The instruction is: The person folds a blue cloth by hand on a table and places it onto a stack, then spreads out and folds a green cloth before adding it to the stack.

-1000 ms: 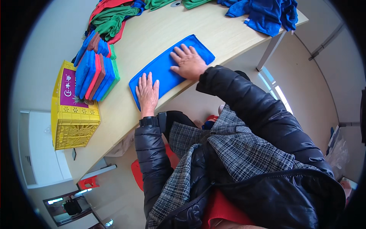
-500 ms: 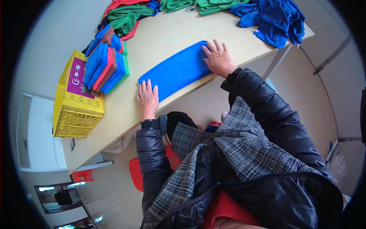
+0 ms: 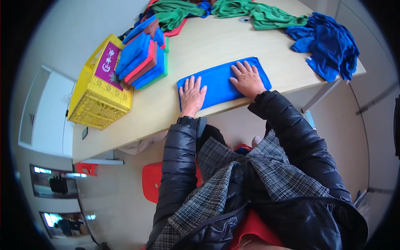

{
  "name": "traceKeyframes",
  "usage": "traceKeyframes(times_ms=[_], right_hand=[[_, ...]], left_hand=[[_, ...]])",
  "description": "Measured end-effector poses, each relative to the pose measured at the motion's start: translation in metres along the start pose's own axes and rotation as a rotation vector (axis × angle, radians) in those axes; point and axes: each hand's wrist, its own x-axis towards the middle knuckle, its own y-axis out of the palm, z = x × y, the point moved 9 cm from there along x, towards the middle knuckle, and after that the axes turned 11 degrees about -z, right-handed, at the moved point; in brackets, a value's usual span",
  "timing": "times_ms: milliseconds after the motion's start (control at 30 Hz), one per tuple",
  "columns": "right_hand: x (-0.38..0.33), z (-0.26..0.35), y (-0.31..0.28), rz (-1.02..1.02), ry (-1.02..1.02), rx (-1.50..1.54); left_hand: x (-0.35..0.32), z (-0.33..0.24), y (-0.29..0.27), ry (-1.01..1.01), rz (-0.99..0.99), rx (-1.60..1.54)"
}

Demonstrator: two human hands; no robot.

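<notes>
A blue cloth (image 3: 218,84), folded into a long flat rectangle, lies along the table's front edge. My left hand (image 3: 193,95) rests flat on its left end, fingers stretched out. Nearer its right end, my right hand (image 3: 248,79) presses flat with the fingers spread. Neither hand grips the cloth. To the left stands a stack of folded cloths (image 3: 143,58) in blue, red, brown and green, right beside a yellow plastic crate (image 3: 102,100).
Loose green cloths (image 3: 273,18) lie along the table's far side. A crumpled dark blue cloth pile (image 3: 329,46) sits at the right end. A small dark flat object (image 3: 85,133) lies at the table's left end. Below is a red stool (image 3: 151,182).
My right hand has slid inward from the cloth's right end. My left hand now lies further onto the cloth. The whole view has shifted, so the table appears turned and moved right.
</notes>
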Motion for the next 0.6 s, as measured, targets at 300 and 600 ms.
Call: traceKeyframes(times_ms=[300, 600], right_hand=[[-0.003, 0.018, -0.008, -0.028, -0.092, 0.118], [-0.020, 0.012, -0.036, -0.142, -0.112, 0.317]], left_hand=[[-0.022, 0.027, -0.022, -0.062, -0.152, -0.053], [-0.050, 0.050, -0.071, -0.293, -0.267, -0.083]])
